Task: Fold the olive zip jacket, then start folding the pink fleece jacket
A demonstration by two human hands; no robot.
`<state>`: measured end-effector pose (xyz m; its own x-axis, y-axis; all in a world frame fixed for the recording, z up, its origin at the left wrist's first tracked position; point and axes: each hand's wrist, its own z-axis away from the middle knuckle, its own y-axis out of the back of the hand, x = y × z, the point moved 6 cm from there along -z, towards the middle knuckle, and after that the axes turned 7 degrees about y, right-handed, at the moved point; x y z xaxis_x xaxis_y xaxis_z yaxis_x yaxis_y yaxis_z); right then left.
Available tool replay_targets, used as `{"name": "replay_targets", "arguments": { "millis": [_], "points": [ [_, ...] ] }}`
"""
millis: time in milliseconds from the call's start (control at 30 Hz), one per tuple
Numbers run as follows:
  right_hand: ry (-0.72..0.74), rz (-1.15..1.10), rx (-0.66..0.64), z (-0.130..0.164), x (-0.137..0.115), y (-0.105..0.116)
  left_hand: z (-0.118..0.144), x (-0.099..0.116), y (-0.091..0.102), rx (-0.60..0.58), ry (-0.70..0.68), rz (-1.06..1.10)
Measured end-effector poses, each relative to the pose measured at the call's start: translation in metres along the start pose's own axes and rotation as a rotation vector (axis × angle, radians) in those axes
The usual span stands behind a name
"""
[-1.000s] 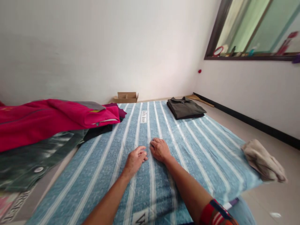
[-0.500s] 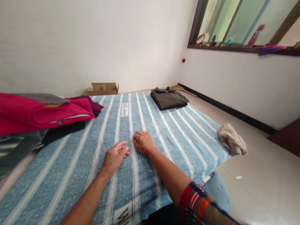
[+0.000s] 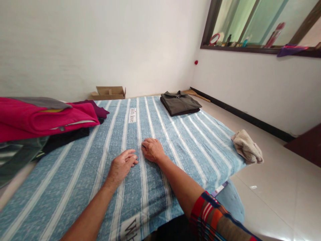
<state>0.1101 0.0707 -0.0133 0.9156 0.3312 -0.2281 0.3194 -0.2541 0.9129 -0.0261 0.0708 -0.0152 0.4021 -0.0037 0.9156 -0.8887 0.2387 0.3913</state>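
**Both hands low over the striped cloth, clothes on either side**

I have the striped cloth [image 3: 107, 187] spread out beneath both hands, running back almost to the wall [image 3: 105, 43]. The left hand [image 3: 122, 166] is over it with fingers loosely bent and a little apart. Just beside it, the right hand [image 3: 152, 150] rests with fingers curled under; I cannot tell whether they pinch any fabric.

To my left, a pink garment [image 3: 62, 120] takes up the cloth's far side, with a purple one [image 3: 94, 107] behind and a black one [image 3: 67, 137] below. A folded jacket [image 3: 180, 102] lies toward the far right, and a beige rag [image 3: 247, 147] sits on the right corner, partly over the edge. An open box [image 3: 110, 93] stands by the wall.

The right forearm and its plaid sleeve [image 3: 213, 217] block part of the near cloth. The large near label [image 3: 131, 228] is cut off after its first letters. The blue seat [image 3: 232, 201] is partly hidden under the cloth, and I cannot make out the purple-and-white strip [image 3: 220, 189] above it. The dark green item [image 3: 22, 160] at left is cropped and blurred.
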Motion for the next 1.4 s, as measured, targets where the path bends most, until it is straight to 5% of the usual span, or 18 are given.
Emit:
{"name": "replay_targets", "arguments": {
  "millis": [700,1000,1167,1400],
  "points": [
    [-0.016,-0.103,0.032,0.007,-0.008,0.000,0.010,-0.010,0.000,-0.020,0.050,0.090],
    [0.002,-0.170,0.027,0.018,-0.004,-0.017,0.020,-0.021,0.001,-0.031,0.095,0.270],
    [0.007,-0.183,0.024,0.021,0.002,-0.027,0.016,-0.019,0.041,0.170,0.151,0.406],
    [0.032,-0.194,0.031,0.023,0.009,-0.037,-0.007,-0.002,0.157,0.763,0.124,0.397]
  ]
}}
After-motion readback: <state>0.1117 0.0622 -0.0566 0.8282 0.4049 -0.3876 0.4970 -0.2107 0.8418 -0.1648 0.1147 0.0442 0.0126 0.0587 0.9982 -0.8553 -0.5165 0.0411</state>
